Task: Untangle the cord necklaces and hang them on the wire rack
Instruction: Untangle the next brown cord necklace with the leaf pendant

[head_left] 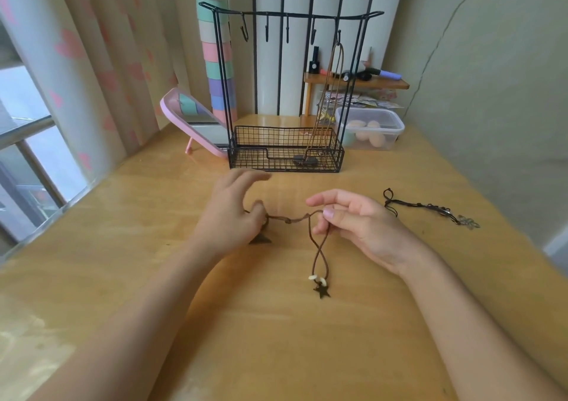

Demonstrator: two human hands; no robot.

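Progress, roughly a third: one necklace [326, 102] already hangs on the rack [285, 93], far-right hook. You hold the brown cord [295, 217] over the table [276, 339] w/ both hands: left hand [233, 213] thumb & finger pinch one end, other fingers spread; right hand [353, 219] pinches the other. Knot mid-cord, star pendant [321, 291] on the wood. Black necklace [430, 207] lies untouched to the right.
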